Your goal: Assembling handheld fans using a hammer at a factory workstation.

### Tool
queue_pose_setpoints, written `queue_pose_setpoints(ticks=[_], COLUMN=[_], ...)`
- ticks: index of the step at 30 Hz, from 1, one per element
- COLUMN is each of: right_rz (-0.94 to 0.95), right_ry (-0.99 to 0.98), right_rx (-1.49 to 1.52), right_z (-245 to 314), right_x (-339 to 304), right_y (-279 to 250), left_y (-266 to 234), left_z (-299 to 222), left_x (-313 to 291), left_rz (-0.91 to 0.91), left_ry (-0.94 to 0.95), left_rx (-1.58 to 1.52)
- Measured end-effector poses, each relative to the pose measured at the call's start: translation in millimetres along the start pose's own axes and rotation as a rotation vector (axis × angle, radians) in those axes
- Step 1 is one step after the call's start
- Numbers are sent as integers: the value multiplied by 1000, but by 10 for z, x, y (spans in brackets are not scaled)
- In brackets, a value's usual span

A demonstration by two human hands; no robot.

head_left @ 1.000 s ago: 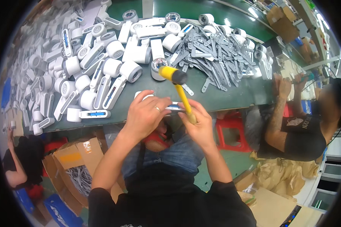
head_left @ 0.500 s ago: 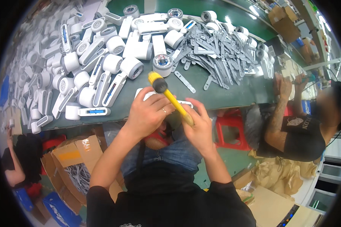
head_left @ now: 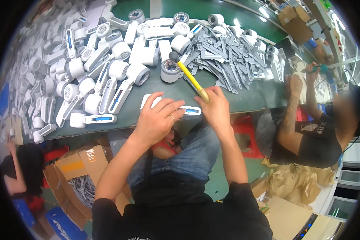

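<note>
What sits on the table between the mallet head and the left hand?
In the head view, one round grey-and-white part stands just below the mallet head; from there to the left hand is bare green table.

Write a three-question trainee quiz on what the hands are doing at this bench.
1. True or false: the right hand holds a yellow-handled mallet.
2. The left hand presses on: A) a cardboard box, B) a white device with a blue strip, C) a grey strip.
3. Fill in: the heap of flat grey parts lies on the person's ____ side of the green table.

Key: 1 true; 2 B; 3 right.
</note>
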State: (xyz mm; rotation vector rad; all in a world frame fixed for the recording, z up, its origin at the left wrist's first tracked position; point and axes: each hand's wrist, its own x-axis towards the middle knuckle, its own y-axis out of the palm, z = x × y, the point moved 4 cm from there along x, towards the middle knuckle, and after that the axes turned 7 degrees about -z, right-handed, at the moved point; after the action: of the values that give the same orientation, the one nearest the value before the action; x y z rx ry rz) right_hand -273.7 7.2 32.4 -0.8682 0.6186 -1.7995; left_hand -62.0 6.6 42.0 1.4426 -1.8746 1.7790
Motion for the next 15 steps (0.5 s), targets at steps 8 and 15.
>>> queue_pose_setpoints(ticks=[8, 15], right_rz=[-78, 201], right_ry=[154, 387], right_rx=[172, 618], right_z=[-131, 118], right_x=[-102, -349], right_y=[-275, -544], left_y=[-13, -307], left_z=[16, 144], left_x=[0, 105], left_rz=[16, 16], left_ry=[-76, -192], left_rx=[-65, -89])
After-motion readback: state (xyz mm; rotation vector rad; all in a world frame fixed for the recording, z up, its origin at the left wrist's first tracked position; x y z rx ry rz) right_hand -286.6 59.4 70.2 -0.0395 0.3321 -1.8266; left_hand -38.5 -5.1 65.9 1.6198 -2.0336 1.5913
